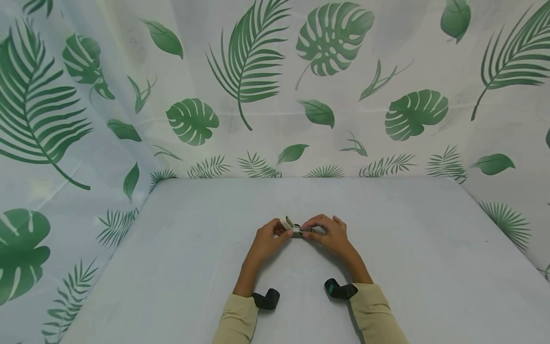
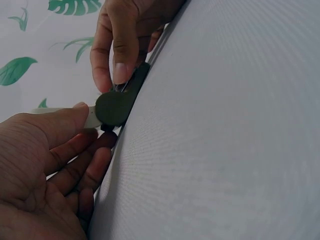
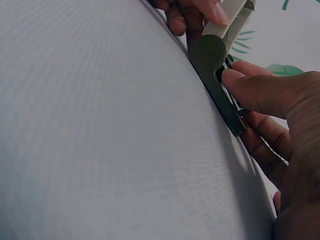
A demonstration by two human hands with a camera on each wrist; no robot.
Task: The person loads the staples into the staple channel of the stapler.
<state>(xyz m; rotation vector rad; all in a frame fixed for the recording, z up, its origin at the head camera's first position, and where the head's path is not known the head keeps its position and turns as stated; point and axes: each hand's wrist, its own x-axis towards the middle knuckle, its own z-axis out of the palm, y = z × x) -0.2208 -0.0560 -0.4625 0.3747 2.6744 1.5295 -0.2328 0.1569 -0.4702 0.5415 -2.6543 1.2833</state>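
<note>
A small stapler (image 1: 297,234) rests on the table, its dark green base (image 3: 209,52) low against the surface and its cream top arm (image 1: 285,222) swung up toward the left. My left hand (image 1: 267,243) grips that raised arm, thumb on one side and fingers beneath, close to the rounded hinge (image 2: 113,107). From the other side, my right hand (image 1: 334,237) has thumb and fingertips pinching at the metal channel above the base. Fingers partly hide the metal parts inside.
A white table (image 1: 193,210) spreads around the hands. Behind it and at the sides hang white sheets (image 1: 266,124) printed with green leaves. Each wrist carries a black camera, one on the left (image 1: 268,299) and one on the right (image 1: 339,289).
</note>
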